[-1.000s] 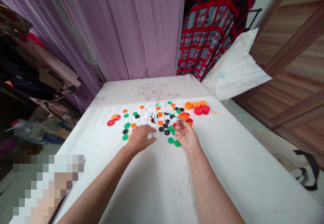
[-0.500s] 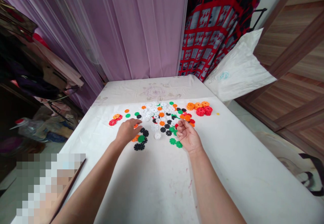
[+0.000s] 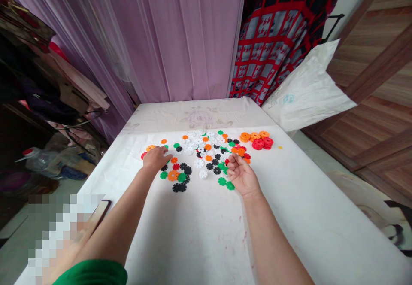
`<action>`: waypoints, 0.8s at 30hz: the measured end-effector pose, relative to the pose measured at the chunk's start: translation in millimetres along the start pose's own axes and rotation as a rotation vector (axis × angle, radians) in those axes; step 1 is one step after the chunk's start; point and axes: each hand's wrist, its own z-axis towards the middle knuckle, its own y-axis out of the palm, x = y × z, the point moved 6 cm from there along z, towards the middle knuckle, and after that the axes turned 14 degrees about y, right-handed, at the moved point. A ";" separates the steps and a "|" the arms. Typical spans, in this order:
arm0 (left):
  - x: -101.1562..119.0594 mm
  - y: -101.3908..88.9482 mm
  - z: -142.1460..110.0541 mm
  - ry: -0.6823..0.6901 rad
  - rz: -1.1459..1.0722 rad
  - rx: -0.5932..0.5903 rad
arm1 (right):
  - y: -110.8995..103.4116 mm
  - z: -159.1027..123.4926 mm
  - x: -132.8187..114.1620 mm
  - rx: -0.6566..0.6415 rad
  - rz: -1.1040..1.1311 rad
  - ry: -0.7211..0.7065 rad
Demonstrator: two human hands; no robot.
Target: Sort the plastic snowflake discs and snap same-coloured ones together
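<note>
My left hand point(image 3: 156, 158) is over the left of the table, palm down, with thumb and fingers apart. Beside its fingertips lie an orange snowflake disc point(image 3: 174, 160) and a red snowflake disc point(image 3: 176, 167). Partly behind this hand is a small group of red and orange discs point(image 3: 150, 147). My right hand point(image 3: 243, 175) is turned palm up with its fingers curled in; whatever they may hold is too small to make out. It hovers close to green discs point(image 3: 222, 181) and black discs point(image 3: 217, 171). White discs point(image 3: 198, 163) spread between both hands.
Orange discs point(image 3: 245, 137) and red discs point(image 3: 257, 144) sit in stacks at the right. The table point(image 3: 199, 233) has a white cover. A white sack point(image 3: 305, 92) stands past its right edge. Purple curtains point(image 3: 193, 40) hang behind; clothes point(image 3: 74, 74) hang at the left.
My left hand has moved left, away from the black and orange discs, toward the red and orange group. My right hand stays nearly in place, fingers still curled. The view has shifted slightly.
</note>
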 end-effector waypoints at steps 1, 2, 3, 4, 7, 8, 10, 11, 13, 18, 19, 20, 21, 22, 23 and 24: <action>1.6 -1.0 1.4 -0.003 0.014 -0.012 | 0.3 -0.3 0.3 0.006 0.008 0.004; 2.9 -1.9 2.7 -0.005 0.027 -0.021 | 0.4 -0.5 0.6 0.013 0.016 0.007; 4.1 -2.6 3.8 -0.009 0.039 -0.028 | 0.3 -0.6 0.7 0.017 0.021 0.008; 5.2 -3.0 4.7 -0.011 0.048 -0.033 | 0.2 -0.5 0.8 0.019 0.023 0.008; 8.1 -3.0 6.4 -0.004 0.060 -0.033 | -0.8 0.4 0.0 0.007 0.019 -0.001; 8.4 -2.8 6.5 -0.001 0.061 -0.031 | -1.0 0.8 -0.4 -0.002 0.015 -0.005; 7.9 -2.7 5.9 0.008 0.065 -0.030 | -0.9 1.3 -1.2 -0.018 0.002 -0.011; 7.1 -3.1 5.1 0.011 0.063 -0.028 | -0.7 1.4 -1.4 -0.025 -0.003 -0.012; 5.3 -5.1 2.1 0.010 0.022 -0.011 | -0.4 1.5 -1.4 -0.027 -0.009 -0.008; 21.1 -16.1 -14.5 0.089 -0.192 0.108 | -0.7 1.9 -1.8 -0.021 -0.033 -0.013; 30.6 -17.9 -19.4 0.134 -0.214 0.124 | -0.8 2.0 -1.8 -0.022 -0.038 -0.015; 41.8 -18.5 -24.6 0.186 -0.240 0.127 | -1.0 2.1 -1.8 -0.023 -0.039 -0.016; 54.2 -18.4 -30.1 0.239 -0.256 0.122 | -1.2 2.1 -1.6 -0.021 -0.037 -0.015; 67.6 -17.3 -35.4 0.301 -0.268 0.104 | -1.3 1.9 -1.4 -0.018 -0.032 -0.013; 80.1 -16.2 -40.5 0.351 -0.276 0.092 | -1.4 1.7 -1.1 -0.014 -0.026 -0.011; 91.8 -14.4 -44.9 0.397 -0.278 0.074 | -1.4 1.3 -0.9 -0.008 -0.019 -0.009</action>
